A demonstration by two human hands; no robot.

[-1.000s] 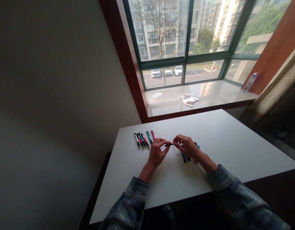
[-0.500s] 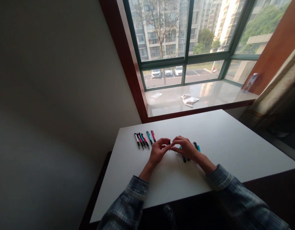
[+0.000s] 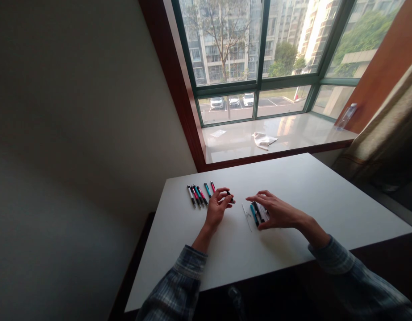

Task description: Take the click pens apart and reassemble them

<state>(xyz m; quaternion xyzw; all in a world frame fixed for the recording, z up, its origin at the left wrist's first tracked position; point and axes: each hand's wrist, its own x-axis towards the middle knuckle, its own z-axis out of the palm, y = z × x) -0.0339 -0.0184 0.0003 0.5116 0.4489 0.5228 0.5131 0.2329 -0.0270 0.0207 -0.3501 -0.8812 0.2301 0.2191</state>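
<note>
Rod (image 3: 247, 218), thin and white, lies on the table (image 3: 293, 178). Left of the rod, your left hand (image 3: 216, 208) pinches a black part (image 3: 230, 198) between fingertips. Farther left of the rod lie six pens (image 3: 198, 196). Right of the rod, apart from the other hand, your right hand (image 3: 278, 211) arches over teal and black barrels (image 3: 253, 215), thumb and fingers spread; I cannot tell whether it touches them.

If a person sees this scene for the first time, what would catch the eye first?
Probably the bright window at the upper right, with parked cars outside. Next, over the white table, the left hand pinches a small black part, while the right hand spreads open by a teal piece. Colorful pens lie left of the left hand.
</note>
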